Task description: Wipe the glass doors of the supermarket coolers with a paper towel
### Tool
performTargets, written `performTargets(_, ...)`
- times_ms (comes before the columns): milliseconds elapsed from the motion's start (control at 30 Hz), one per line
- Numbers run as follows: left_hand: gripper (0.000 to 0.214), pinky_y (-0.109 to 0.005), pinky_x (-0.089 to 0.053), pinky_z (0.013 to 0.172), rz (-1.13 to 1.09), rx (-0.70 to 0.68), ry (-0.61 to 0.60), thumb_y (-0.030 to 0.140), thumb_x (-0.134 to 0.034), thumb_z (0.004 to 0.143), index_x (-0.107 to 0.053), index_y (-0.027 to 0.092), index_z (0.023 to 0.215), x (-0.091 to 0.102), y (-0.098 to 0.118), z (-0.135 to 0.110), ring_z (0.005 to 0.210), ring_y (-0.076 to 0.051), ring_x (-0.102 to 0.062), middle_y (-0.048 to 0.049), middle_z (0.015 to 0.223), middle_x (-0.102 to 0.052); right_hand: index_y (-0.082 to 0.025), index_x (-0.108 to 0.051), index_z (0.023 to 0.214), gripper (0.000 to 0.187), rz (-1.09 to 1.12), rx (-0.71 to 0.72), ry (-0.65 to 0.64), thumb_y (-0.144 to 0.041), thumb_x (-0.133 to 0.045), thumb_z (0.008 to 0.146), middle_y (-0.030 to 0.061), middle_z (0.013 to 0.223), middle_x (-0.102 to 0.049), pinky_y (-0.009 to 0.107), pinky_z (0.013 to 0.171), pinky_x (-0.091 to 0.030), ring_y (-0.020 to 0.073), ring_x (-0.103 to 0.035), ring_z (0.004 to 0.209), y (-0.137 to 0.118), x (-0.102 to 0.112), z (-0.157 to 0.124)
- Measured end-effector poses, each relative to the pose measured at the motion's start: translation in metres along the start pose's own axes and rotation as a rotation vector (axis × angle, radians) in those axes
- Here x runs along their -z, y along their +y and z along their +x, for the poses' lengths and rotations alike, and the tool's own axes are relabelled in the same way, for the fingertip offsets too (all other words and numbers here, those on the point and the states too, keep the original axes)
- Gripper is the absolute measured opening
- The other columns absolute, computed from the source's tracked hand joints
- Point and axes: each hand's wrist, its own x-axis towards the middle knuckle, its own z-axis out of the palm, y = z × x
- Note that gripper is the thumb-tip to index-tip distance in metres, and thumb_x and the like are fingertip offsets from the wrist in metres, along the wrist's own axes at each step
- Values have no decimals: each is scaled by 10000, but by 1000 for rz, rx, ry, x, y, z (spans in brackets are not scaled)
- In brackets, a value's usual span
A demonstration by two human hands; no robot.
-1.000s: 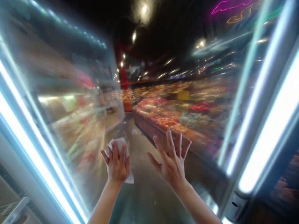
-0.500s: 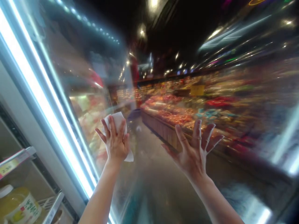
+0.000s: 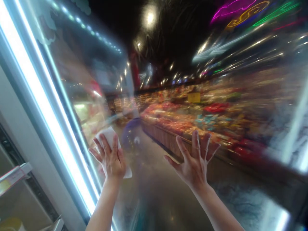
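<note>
My left hand point(image 3: 111, 157) lies flat with its fingers fanned out, pressing a white paper wipe point(image 3: 109, 134) to a large see-through glass pane point(image 3: 149, 192). The wipe sticks out above the fingers and below the thumb side; its middle is hidden under the palm. To the right, my right hand point(image 3: 193, 160) is spread wide with nothing in it. Its palm faces the same pane and looks to rest on it, though contact is hard to make out. Both forearms reach up from the bottom of the view.
A bright light strip point(image 3: 45, 106) runs slantwise along the left frame. Behind it are shelf edges point(image 3: 16, 176) and part of a yellow container point(image 3: 12, 224) at the lower left. Beyond the glass, blurred, stands a long produce display point(image 3: 166, 141) beside an aisle floor.
My left hand and the wipe have shifted left and a little down. My right hand also sits slightly more left in view. The view has tilted, leaving less of the bottle on the shelf visible.
</note>
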Motion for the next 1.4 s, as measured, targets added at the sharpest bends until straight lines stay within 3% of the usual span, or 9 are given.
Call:
performTargets(100,756,-727,66,1238,-6,-46,-34,192,-518,961,-182,394,1608,-1,0,-29,1596,-322,74,-39,1728,7,-384,-212,1641,943,-3,11,14,-600,-720,877,80,1745,-100,799,1173,-208,468,-40,1581,1,-2,0)
performTargets(300,662,-726,81,1240,5,89,43,222,-438,997,-233,343,1615,7,-16,14,1602,-340,57,-68,1735,-19,-363,-251,1635,896,-1,19,28,-539,-721,893,90,1744,-98,805,1168,-203,471,-44,1580,3,-2,-1)
performTargets(500,789,-752,28,1237,-25,-19,-37,164,-521,951,-156,403,1609,2,11,-49,1595,-323,63,-31,1726,3,-389,-220,1640,933,21,22,-4,-550,-737,880,74,1745,-107,787,1165,-263,475,-46,1580,0,4,0)
performTargets(667,686,-773,74,1206,-44,77,-33,220,-472,985,-221,381,1603,1,29,10,1592,-371,20,-67,1727,-18,-412,-215,1637,925,28,-17,-64,-552,-733,884,74,1744,-113,806,1161,-250,476,-17,1579,-5,10,-1)
performTargets(733,689,-776,60,1208,-30,106,-18,227,-464,989,-203,354,1615,-3,41,20,1594,-371,39,-81,1729,4,-420,-202,1637,923,35,-19,-82,-545,-729,891,63,1747,-97,785,1184,-236,456,-12,1585,-7,10,-2)
performTargets(933,821,-641,73,1273,1,-192,-111,215,-562,935,-142,364,1624,-28,79,-47,1609,-267,57,-33,1733,19,-434,-174,1638,891,11,10,-133,-531,-697,922,31,1748,-96,767,1206,-211,429,-50,1592,13,10,-5)
performTargets(1167,748,-744,70,1229,-32,-67,-6,273,-526,968,-167,352,1620,-41,136,47,1596,-331,83,-50,1720,58,-423,-169,1640,880,-31,-68,-130,-515,-685,934,45,1750,-75,804,1175,-209,454,-28,1586,71,35,-2)
performTargets(1333,726,-501,52,1316,-61,-398,-116,356,-522,976,-168,375,1610,-49,186,-23,1609,-181,-10,22,1710,-106,-419,-189,1637,878,-26,-69,-157,-462,-705,928,47,1749,-73,803,1182,-190,450,-79,1584,101,47,-11)
performTargets(1400,714,-490,58,1316,-64,-418,-120,344,-512,982,-170,383,1608,-50,194,-19,1608,-168,-20,33,1706,-134,-415,-193,1637,866,-32,-61,-161,-435,-700,935,49,1747,-90,795,1187,-196,441,-90,1585,115,52,-13)
